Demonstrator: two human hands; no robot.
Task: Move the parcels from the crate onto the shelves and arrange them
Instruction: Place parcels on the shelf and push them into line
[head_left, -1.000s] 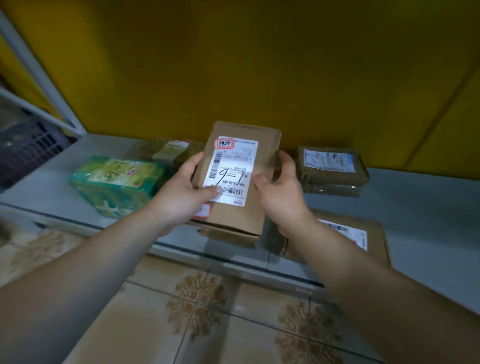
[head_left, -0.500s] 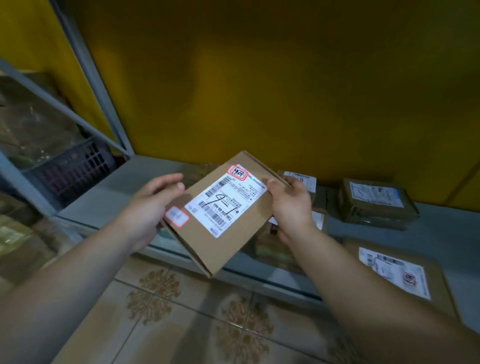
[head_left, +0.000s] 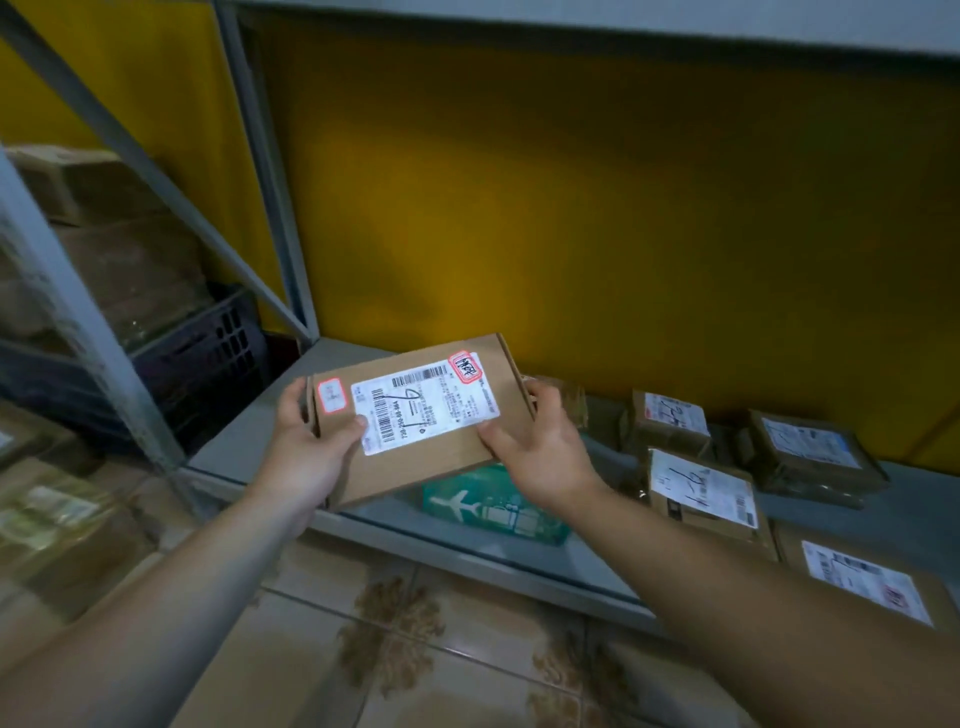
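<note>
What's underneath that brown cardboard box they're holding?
A green packet printed with a white aeroplane lies on the grey metal shelf below the brown cardboard box, which hides its far part.

Flat cardboard parcel (head_left: 415, 415) held over the front edge of the grey shelf (head_left: 234, 452), white label up. Left hand (head_left: 306, 452) grips its 9 o'clock end, right hand (head_left: 545, 452) its 3 o'clock end, thumbs on top. Green parcel (head_left: 488, 509) on the shelf beneath it. 4 brown labelled parcels (head_left: 701, 493) at 3 o'clock. Dark crate (head_left: 208, 353) at 9 o'clock.
</note>
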